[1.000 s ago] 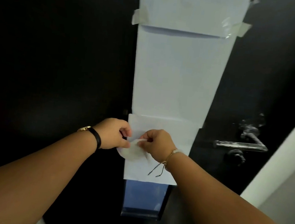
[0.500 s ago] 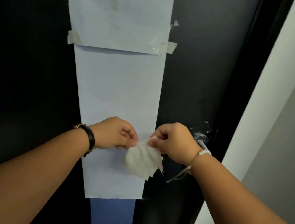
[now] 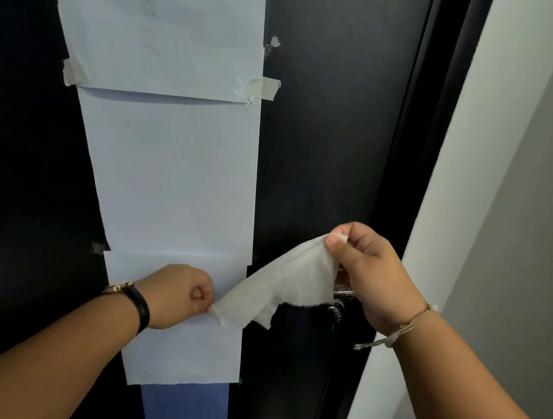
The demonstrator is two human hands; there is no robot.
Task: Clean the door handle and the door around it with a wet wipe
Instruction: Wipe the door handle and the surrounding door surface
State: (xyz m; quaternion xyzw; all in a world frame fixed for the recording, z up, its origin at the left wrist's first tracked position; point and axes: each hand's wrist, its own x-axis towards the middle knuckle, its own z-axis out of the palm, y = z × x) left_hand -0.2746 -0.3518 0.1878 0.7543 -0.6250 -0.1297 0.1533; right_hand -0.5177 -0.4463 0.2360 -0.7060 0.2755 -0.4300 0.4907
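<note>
A white wet wipe [image 3: 288, 288] is stretched out between both hands in front of the black door [image 3: 330, 146]. My left hand [image 3: 177, 296] pinches its lower left corner. My right hand [image 3: 369, 271] pinches its upper right corner, higher up and to the right. The metal door handle [image 3: 341, 291] shows only as a small shiny piece behind the wipe and under my right hand; most of it is hidden.
Several white paper sheets [image 3: 169, 169] are taped down the middle of the door. A white door frame [image 3: 438, 227] and a grey wall [image 3: 544, 205] stand on the right.
The hands have moved apart and the wipe has opened from a crumpled wad into a stretched sheet. The view has shifted right and the handle is now behind my right hand.
</note>
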